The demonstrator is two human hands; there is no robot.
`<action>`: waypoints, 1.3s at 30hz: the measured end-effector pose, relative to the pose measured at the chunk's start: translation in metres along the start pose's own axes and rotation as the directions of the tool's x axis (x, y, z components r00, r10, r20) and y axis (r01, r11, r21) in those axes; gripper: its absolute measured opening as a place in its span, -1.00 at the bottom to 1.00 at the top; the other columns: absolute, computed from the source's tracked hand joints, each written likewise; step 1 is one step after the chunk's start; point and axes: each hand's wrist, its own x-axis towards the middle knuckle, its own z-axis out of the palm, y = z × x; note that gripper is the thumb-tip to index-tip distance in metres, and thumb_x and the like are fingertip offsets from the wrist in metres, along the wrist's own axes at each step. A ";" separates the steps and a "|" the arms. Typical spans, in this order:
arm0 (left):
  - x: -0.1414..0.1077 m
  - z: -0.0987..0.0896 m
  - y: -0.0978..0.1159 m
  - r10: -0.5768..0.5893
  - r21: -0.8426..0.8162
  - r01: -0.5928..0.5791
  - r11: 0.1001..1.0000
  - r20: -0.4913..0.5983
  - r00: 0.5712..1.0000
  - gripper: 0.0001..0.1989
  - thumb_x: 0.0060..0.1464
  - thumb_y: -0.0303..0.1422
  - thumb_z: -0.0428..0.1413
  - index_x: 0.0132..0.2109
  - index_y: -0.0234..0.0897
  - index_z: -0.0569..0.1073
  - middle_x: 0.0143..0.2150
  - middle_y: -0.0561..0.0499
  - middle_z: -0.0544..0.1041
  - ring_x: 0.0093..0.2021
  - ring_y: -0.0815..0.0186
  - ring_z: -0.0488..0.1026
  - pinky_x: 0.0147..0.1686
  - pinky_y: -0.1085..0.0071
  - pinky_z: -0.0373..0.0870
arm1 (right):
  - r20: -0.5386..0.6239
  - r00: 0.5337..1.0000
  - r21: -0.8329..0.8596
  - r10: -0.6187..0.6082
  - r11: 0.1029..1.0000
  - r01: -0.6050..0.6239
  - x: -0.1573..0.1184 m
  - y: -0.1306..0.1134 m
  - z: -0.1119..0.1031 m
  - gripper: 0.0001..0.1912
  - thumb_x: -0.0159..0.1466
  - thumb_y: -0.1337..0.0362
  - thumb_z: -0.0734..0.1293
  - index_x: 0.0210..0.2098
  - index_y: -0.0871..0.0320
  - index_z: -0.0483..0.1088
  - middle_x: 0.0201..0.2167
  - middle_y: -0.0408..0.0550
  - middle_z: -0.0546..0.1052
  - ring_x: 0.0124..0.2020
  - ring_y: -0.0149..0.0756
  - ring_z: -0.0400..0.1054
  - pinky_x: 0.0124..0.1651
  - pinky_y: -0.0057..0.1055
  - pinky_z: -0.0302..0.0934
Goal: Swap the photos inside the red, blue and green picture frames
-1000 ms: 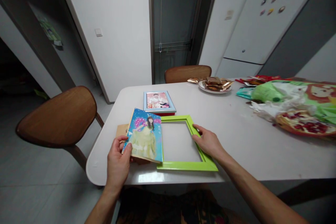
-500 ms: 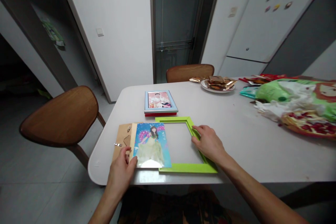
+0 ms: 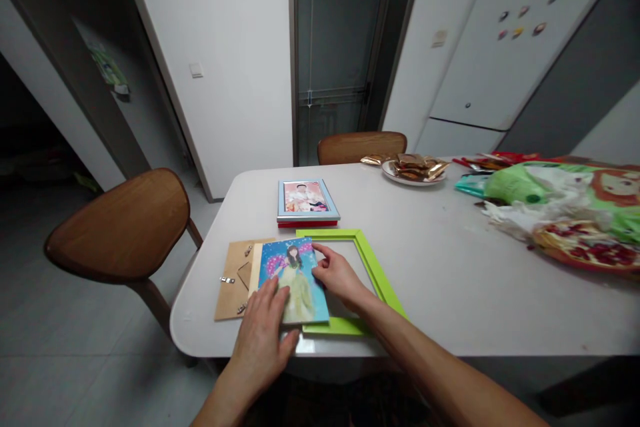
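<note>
Watching our left grip [image 3: 260, 340]: it lies flat and open on the lower left of the print, fingers spread, just inside the frame's left side.
Our right grip [image 3: 337, 273]: its fingers [image 3: 320, 260] rest on the print's right edge, reaching in from over the frame's opening; whether the thumb closes beneath is hidden, so we cannot tell if it is clamped.
Fairy-costume print [image 3: 295, 273]: it lies face up across the left bar of the lime-green picture frame [image 3: 383, 283], under both hands.
Wooden backing board [image 3: 231, 283]: it lies flat just left of the frame, partly under the print, with its metal clips and easel strut facing up.
State of the work: the print sits over the frame's edge, not seated in it, and the backing board is not fitted; the frame's opening is mostly uncovered.
White surface [image 3: 450, 293]: it carries all of these, the frame lying near its front edge.
Blue-framed photo [image 3: 306, 199]: it stands on a red box [image 3: 307, 224] just beyond the frame.
Further beyond the frame: a plate [image 3: 413, 180] of gold-wrapped snacks [image 3: 413, 165] and, to its right, a green printed plastic bag [image 3: 530, 190].
</note>
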 end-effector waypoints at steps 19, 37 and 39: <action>0.044 0.004 0.053 -0.552 -0.973 0.040 0.229 -0.096 0.828 -0.57 0.04 -0.28 -0.05 0.06 -0.33 0.17 -0.08 -0.11 0.42 -0.04 0.23 0.33 -0.03 0.30 0.25 | -0.083 0.992 0.624 0.100 0.781 -0.026 -0.031 -0.022 -0.008 -0.73 0.13 0.23 0.13 -0.19 0.16 0.24 -0.31 -0.02 0.47 -0.35 -0.33 0.37 -0.39 -0.44 0.27; 0.038 0.035 0.041 -0.042 -0.365 0.046 0.930 0.019 0.999 -0.58 -0.09 -0.45 0.01 -0.01 -0.37 0.26 0.10 -0.23 0.23 0.10 0.15 0.15 0.06 0.14 0.11 | -0.104 0.975 0.128 0.198 0.975 -0.184 0.004 0.012 -0.072 -0.53 0.01 0.42 0.15 -0.05 0.30 0.22 -0.55 -0.06 0.50 -0.60 -0.35 0.35 -0.55 -0.49 0.20; 0.037 0.036 0.039 -0.027 -0.340 0.036 0.940 0.030 0.999 -0.59 -0.07 -0.44 0.00 -0.01 -0.39 0.26 0.10 -0.24 0.23 0.09 0.15 0.16 0.06 0.14 0.11 | -0.130 0.972 0.109 0.195 0.977 -0.181 0.007 0.016 -0.073 -0.52 -0.01 0.44 0.14 -0.05 0.30 0.22 -0.56 -0.07 0.50 -0.61 -0.36 0.34 -0.57 -0.50 0.19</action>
